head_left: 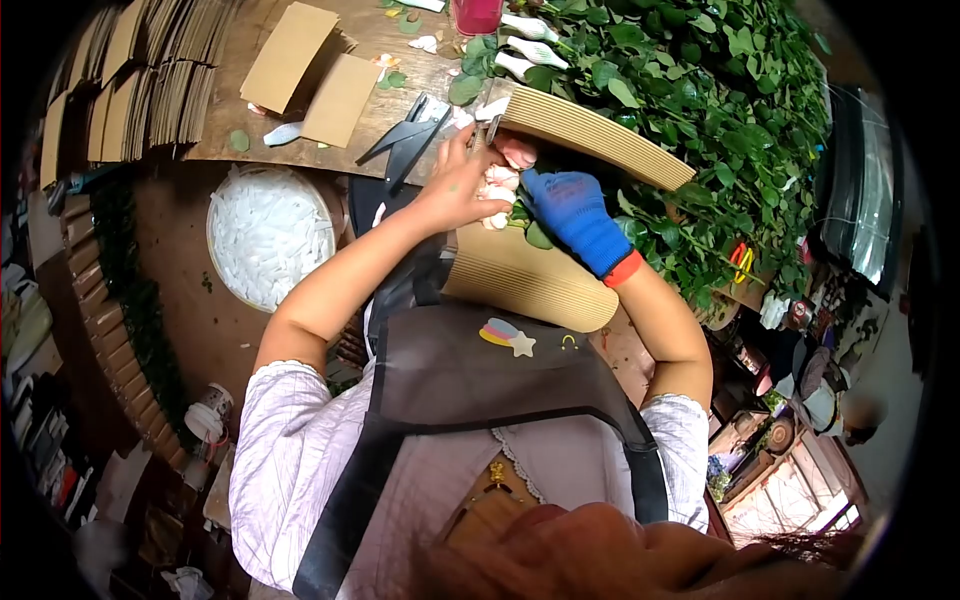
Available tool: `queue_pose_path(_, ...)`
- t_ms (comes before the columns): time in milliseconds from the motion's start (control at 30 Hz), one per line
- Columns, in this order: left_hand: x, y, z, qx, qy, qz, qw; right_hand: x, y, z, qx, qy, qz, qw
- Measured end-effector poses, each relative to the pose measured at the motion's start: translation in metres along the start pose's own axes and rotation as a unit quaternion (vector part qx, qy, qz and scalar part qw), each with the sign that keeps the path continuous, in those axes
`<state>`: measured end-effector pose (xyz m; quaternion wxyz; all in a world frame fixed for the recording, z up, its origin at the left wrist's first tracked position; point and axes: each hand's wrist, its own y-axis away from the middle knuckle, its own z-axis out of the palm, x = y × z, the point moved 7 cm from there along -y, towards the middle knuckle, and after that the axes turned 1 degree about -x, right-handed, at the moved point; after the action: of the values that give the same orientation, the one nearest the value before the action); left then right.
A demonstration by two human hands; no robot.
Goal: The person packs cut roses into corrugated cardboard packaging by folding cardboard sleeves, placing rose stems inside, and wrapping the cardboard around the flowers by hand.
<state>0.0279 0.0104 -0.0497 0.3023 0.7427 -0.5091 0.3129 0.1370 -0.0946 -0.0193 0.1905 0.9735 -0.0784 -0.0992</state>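
Observation:
Pale pink and cream roses (499, 196) lie bunched on a sheet of corrugated cardboard (530, 275) in front of my apron. My bare left hand (455, 188) curves around the left side of the bunch, its thumb below the blooms and its fingers above. A pinker rose (517, 152) sits at the top of the bunch. My right hand (572, 212), in a blue glove with a red cuff, is closed at the flowers' right side; its fingertips are by the pinker rose, and what they grip is partly hidden. Another corrugated sheet (600, 135) stands curved behind the flowers.
A heap of leafy stems (700, 130) covers the table's right side. Several white-netted buds (532, 50) lie beside it. Black scissors-like blades (405, 140), loose cardboard pieces (290, 60) and stacked cardboard (150, 90) are at left. A round tub (272, 240) holds white strips.

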Motion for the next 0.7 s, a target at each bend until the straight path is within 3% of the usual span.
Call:
queue_pose_path(100, -0.002, -0.002, 0.001, 0.027, 0.025, -0.017, 0.999, -0.004, -0.006, -0.002, -0.048, 0.021, 0.017, 0.998)
queue_pose_path(200, -0.006, -0.005, 0.004, 0.085, 0.085, -0.038, 0.992, -0.006, 0.009, -0.015, 0.034, 0.016, -0.020, 0.999)
queue_pose_path(233, -0.008, -0.004, 0.004, 0.098, 0.087, -0.036, 0.991, -0.001, 0.024, -0.029, 0.055, 0.017, 0.061, 0.996)
queue_pose_path(300, -0.006, -0.001, 0.002, 0.121, 0.085, -0.030, 0.989, 0.009, 0.026, -0.025, 0.057, 0.038, 0.073, 0.995)
queue_pose_path(500, -0.006, -0.001, 0.005, 0.118, 0.066, -0.023, 0.991, 0.024, -0.005, -0.014, 0.037, 0.011, 0.114, 0.993)
queue_pose_path(600, -0.006, -0.001, 0.005, 0.122, 0.042, 0.001, 0.992, 0.025, -0.002, -0.014, 0.076, -0.018, 0.086, 0.993)
queue_pose_path(700, -0.006, -0.002, 0.002, 0.109, 0.108, -0.034, 0.988, 0.021, 0.002, -0.021, 0.070, 0.011, 0.068, 0.995)
